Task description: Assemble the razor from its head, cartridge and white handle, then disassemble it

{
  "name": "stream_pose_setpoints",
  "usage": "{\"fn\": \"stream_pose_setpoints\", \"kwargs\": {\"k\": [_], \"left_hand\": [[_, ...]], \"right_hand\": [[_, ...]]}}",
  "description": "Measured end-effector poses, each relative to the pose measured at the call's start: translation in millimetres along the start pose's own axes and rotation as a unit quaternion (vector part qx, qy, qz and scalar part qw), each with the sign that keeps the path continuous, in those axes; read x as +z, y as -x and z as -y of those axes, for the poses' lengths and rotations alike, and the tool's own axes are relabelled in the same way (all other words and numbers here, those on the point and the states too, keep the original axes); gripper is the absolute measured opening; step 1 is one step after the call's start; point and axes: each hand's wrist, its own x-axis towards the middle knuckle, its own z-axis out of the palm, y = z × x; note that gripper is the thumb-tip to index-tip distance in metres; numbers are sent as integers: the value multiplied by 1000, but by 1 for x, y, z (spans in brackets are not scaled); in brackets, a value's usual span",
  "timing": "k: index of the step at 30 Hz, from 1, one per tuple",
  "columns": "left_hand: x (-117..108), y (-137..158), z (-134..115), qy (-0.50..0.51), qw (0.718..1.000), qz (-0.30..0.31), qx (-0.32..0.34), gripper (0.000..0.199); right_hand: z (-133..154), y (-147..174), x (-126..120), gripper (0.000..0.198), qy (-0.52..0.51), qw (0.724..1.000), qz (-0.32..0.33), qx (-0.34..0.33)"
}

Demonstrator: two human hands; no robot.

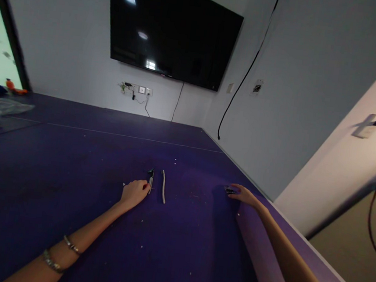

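Note:
My left hand (135,192) is closed, its thumb and fingertips on a slim tool (151,178) with a dark head and a pale handle; its exact kind is too small to make out. Just to the right of that tool, a pale, slightly bent strip (163,187) lies lengthwise on the purple surface (174,249). Well over to the right, my right hand (245,195) has its fingers closed at a small dark, partly see-through object (229,190) low over the surface. What that object is cannot be made out.
White specks (141,247) dot the purple surface. Clear plastic (3,108) lies at the far left, near an orange object (14,87). A black cable (241,85) hangs by the right wall. A television (175,25) and sockets (141,90) are on the back wall.

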Motion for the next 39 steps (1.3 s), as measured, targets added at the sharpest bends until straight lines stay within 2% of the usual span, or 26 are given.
{"fn": "stream_pose_setpoints", "kwargs": {"k": [7,11,18,22,31,39], "left_hand": [[2,0,2,3,1000,-9,7,37],[2,-1,2,5,1000,-6,7,38],[4,-2,3,3,1000,-8,6,39],[5,0,2,-4,1000,-18,6,39],[1,3,-2,-7,1000,-11,0,38],[5,2,1,2,1000,-20,6,37]], "right_hand": [[-4,-2,4,56,-31,999,11,-8],[-6,-2,7,52,-57,998,-16,-9],[-3,-8,19,60,-98,992,-70,-43],[29,-12,35,62,-102,989,-82,-76],[135,-22,85,63,-99,977,-51,-183],[190,-32,122,66,-78,978,-7,-195]]}}
